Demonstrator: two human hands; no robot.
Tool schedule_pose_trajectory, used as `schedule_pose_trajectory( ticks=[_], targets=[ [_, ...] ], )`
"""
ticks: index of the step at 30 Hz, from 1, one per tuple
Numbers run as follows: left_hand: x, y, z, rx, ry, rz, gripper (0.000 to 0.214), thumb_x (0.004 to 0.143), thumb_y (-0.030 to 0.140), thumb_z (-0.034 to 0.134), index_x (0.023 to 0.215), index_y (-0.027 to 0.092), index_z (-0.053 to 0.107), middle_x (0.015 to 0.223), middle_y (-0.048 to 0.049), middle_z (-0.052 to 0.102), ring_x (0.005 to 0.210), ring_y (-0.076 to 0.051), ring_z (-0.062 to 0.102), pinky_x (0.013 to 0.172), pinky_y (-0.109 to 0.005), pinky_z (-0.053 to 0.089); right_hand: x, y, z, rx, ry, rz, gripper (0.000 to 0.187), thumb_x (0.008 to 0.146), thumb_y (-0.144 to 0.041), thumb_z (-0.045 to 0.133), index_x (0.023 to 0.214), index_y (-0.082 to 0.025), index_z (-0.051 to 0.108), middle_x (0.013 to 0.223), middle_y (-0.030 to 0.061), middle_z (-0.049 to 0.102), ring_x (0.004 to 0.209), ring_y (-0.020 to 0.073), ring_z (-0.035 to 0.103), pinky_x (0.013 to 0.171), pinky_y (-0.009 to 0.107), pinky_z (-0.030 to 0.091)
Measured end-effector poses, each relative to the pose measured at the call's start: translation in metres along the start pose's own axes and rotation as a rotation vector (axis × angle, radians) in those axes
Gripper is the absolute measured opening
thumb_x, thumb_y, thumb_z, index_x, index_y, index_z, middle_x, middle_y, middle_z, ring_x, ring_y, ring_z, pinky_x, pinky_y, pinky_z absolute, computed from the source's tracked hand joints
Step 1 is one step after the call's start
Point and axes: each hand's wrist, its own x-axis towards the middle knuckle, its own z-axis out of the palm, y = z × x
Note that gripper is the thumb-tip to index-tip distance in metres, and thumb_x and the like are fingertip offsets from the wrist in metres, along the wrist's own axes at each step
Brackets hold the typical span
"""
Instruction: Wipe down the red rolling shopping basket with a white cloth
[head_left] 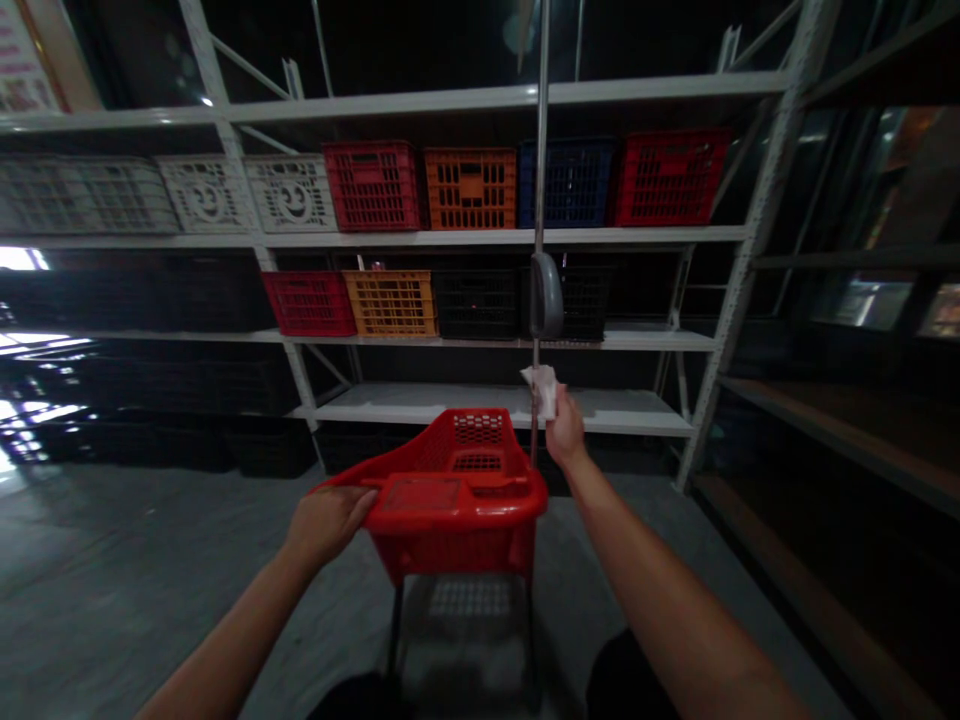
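A red plastic shopping cart (442, 515) stands in front of me, its basket pointing away. My left hand (328, 520) is closed over the left end of its rim, with the thumb resting toward the handle and the other fingers partly hidden. My right hand (565, 428) pinches a crumpled white tissue (546, 390) against a thin metal pole (541, 170). That pole rises upright by the cart's right side. Just above the tissue, a grey oval plastic piece (547, 295) is fixed on the pole.
White metal shelving (480, 238) spans the view behind the cart. It bears several plastic crates, among them an orange crate (470, 188), a blue crate (568, 183) and a yellow crate (391, 303). Dark shelves (840, 425) line the right side. Grey concrete floor (195, 560) lies below.
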Motion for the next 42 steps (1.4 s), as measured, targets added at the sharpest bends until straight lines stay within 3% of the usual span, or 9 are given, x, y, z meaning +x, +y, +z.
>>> schedule_pose_trajectory(
  ticks=[5,8,10,13,20,28,33,38,42],
  targets=[
    [0.004,-0.009,0.003,0.009,0.133,0.067,0.05,0.087,0.039,0.02,0.097,0.019,0.064,0.104,-0.0082,0.066,0.103,-0.022,0.055,0.099,-0.04,0.029,-0.026,0.028,0.002,-0.124,-0.274,0.11,0.054,0.076,-0.055,0.052,0.111,-0.015,0.051,0.093,0.0078,0.065,0.078,0.0196,0.062,0.069,0.029,0.049],
    [-0.001,-0.007,0.005,0.047,0.364,-0.095,0.044,0.086,0.038,0.024,0.106,0.017,0.057,0.118,-0.0115,0.056,0.111,-0.026,0.047,0.098,-0.047,0.027,-0.058,0.051,-0.011,-0.154,-0.386,0.201,0.054,0.075,-0.055,0.054,0.111,-0.015,0.052,0.098,0.009,0.064,0.086,0.0222,0.062,0.076,0.033,0.049],
    [-0.008,0.005,0.005,-0.001,0.482,-0.132,0.042,0.086,0.038,0.027,0.108,0.015,0.054,0.121,-0.0131,0.052,0.112,-0.026,0.045,0.097,-0.044,0.03,-0.074,0.058,-0.017,-0.153,-0.441,0.226,0.056,0.075,-0.056,0.053,0.112,-0.015,0.051,0.104,0.0099,0.063,0.094,0.0235,0.06,0.083,0.035,0.046],
    [-0.021,0.04,0.0,-0.143,0.553,0.044,0.036,0.086,0.035,0.03,0.106,0.016,0.054,0.119,-0.0115,0.052,0.111,-0.023,0.045,0.097,-0.041,0.032,-0.087,0.056,-0.019,-0.156,-0.501,0.241,0.057,0.075,-0.059,0.051,0.111,-0.015,0.052,0.108,0.0108,0.061,0.099,0.0242,0.058,0.086,0.036,0.044],
    [-0.036,0.134,0.003,-0.216,0.354,0.44,0.024,0.084,0.033,0.039,0.086,0.02,0.06,0.085,-0.0044,0.064,0.085,-0.018,0.055,0.093,-0.042,0.035,-0.076,0.018,-0.002,-0.32,-0.489,0.064,0.044,0.08,-0.054,0.046,0.097,-0.016,0.06,0.089,0.0073,0.065,0.083,0.0225,0.06,0.076,0.032,0.045],
    [-0.033,0.143,0.012,-0.124,0.383,0.381,0.025,0.084,0.032,0.041,0.07,0.019,0.057,0.071,-0.0044,0.063,0.072,-0.018,0.054,0.079,-0.039,0.038,0.003,-0.055,0.042,-0.299,-0.313,-0.097,0.046,0.081,-0.056,0.043,0.094,-0.014,0.057,0.075,0.0032,0.061,0.068,0.0163,0.056,0.063,0.024,0.041],
    [-0.031,0.14,0.012,-0.094,0.369,0.381,0.024,0.084,0.032,0.041,0.071,0.018,0.057,0.072,-0.004,0.062,0.072,-0.018,0.054,0.078,-0.038,0.037,-0.025,-0.027,0.034,-0.275,-0.32,-0.035,0.041,0.079,-0.051,0.049,0.097,-0.015,0.056,0.08,0.004,0.062,0.071,0.0171,0.056,0.066,0.026,0.043],
    [-0.031,0.138,0.015,-0.114,0.366,0.397,0.023,0.084,0.033,0.042,0.073,0.018,0.056,0.074,-0.0039,0.063,0.073,-0.019,0.053,0.078,-0.038,0.036,-0.084,0.028,0.004,-0.127,-0.482,0.27,0.039,0.07,-0.046,0.062,0.093,-0.015,0.057,0.082,0.0033,0.063,0.072,0.0177,0.058,0.068,0.029,0.046],
    [-0.03,0.137,0.018,-0.125,0.373,0.41,0.024,0.084,0.034,0.041,0.076,0.018,0.057,0.076,-0.0046,0.063,0.075,-0.019,0.053,0.079,-0.038,0.035,-0.094,0.04,-0.006,-0.045,-0.535,0.406,0.039,0.061,-0.042,0.071,0.086,-0.016,0.058,0.074,0.0006,0.062,0.065,0.016,0.057,0.064,0.028,0.047]
  ],
)
